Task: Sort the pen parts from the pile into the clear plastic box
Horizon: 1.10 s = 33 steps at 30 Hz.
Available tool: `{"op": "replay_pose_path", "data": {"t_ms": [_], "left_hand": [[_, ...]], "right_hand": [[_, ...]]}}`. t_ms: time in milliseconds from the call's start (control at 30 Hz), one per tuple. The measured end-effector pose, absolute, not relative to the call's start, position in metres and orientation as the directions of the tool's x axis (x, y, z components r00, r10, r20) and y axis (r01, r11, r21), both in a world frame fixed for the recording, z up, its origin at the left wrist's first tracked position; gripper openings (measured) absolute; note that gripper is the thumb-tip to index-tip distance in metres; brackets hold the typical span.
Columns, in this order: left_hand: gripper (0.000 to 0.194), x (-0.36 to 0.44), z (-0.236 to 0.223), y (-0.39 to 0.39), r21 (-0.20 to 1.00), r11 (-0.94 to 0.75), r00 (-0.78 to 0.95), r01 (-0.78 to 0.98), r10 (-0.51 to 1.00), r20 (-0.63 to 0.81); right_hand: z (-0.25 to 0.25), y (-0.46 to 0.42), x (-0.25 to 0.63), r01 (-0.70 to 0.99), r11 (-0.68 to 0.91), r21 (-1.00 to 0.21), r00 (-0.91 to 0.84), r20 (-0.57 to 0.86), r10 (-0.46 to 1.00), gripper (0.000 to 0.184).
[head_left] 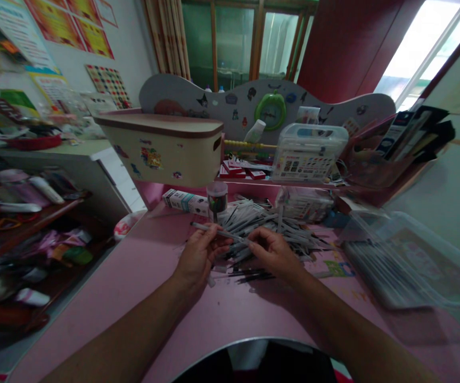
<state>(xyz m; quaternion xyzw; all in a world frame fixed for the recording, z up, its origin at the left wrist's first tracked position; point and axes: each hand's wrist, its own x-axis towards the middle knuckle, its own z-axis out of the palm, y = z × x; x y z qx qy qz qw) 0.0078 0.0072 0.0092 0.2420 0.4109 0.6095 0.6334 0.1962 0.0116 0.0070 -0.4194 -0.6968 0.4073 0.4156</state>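
My left hand [198, 254] pinches a slim pen [224, 233] with a pale barrel, held nearly level above the pink desk [142, 287]. At the pen's right end, the thumb and fingers of my right hand [274, 252] are closed; the tip between them is too small to make out. Behind and under both hands spreads a heap of thin clear, grey and black pen-like sticks [249, 215]. Dark sticks [252, 276] lie at the heap's near edge. A clear cup [217, 198] with dark and coloured contents stands just beyond my left hand.
On the right, a clear plastic box [433, 255] sits beside a row of pens [385, 271]. A printed carton [186, 202] lies at the back left. On the shelf above are a cream bin [162, 151], a clear carrying case [310, 154] and a green clock [270, 113].
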Motion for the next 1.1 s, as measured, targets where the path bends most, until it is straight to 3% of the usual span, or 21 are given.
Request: {"op": "replay_pose_path", "data": {"t_ms": [300, 700, 1100], "left_hand": [[0.003, 0.007, 0.011, 0.005, 0.827, 0.207, -0.011, -0.523, 0.968, -0.249], [0.023, 0.008, 0.016, 0.006, 0.877, 0.272, 0.023, -0.396, 0.958, -0.286], [0.033, 0.01, 0.012, 0.004, 0.894, 0.231, -0.004, -0.384, 0.968, -0.251]], "right_hand": [[0.006, 0.007, 0.193, 0.282, 0.333, -0.9, -0.302, 0.246, 0.921, 0.013], [0.012, 0.002, 0.195, 0.331, 0.263, -0.906, -0.37, 0.131, 0.92, 0.017], [0.013, 0.0, 0.196, 0.328, 0.229, -0.917, -0.4, 0.084, 0.913, 0.017]]}}
